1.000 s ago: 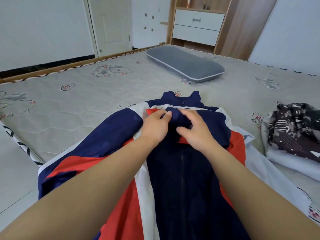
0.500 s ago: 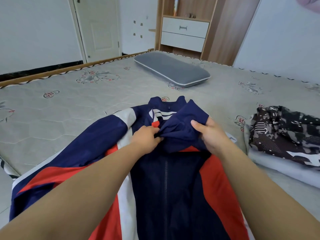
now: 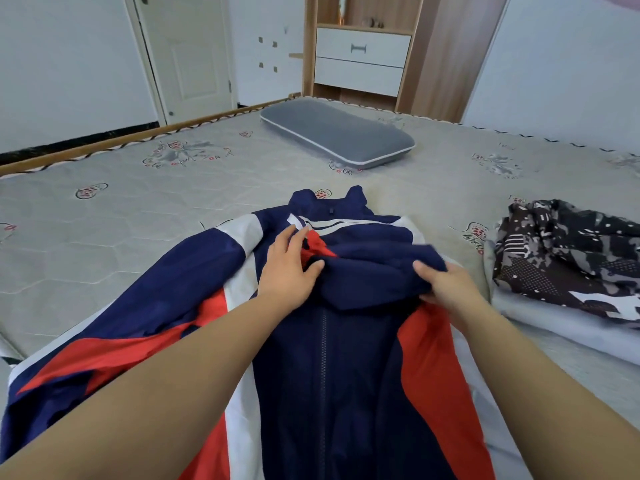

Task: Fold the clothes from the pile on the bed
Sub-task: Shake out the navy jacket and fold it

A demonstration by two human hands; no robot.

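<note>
Since half a second ago, the navy bunch of cloth that was held up between both hands is lowered onto the chest of the jacket (image 3: 346, 375), and the left hand (image 3: 289, 268) is opened out flat.

The jacket, navy with red and white panels, is laid front up at the near edge of the bed (image 3: 138, 216), zip closed, collar at 12 o'clock. A navy fold (image 3: 374, 271), probably the hood or a tucked sleeve, is gathered across the chest just below the collar. The left hand is pressed flat on the cloth at the fold's 9 o'clock end, fingers straight and thumb spread, grasping nothing. The right hand (image 3: 446, 287) is clenched around the fold's 3 o'clock end, thumb on top and fingers tucked beneath. One sleeve (image 3: 114, 327) is still spread out towards 8 o'clock, unfolded.

At 3 o'clock of the jacket, well apart, a patterned dark garment (image 3: 571, 251) is stacked on a pale grey one (image 3: 554, 317); both appear already folded. A grey pillow (image 3: 336, 136) is lying at 12 o'clock, far up the bed, with a drawer unit (image 3: 362, 58) beyond it.

The task is judged partly done: two pieces seem finished, while the jacket is only begun. The spread sleeve and the body folds are left. No further pile is seen.
</note>
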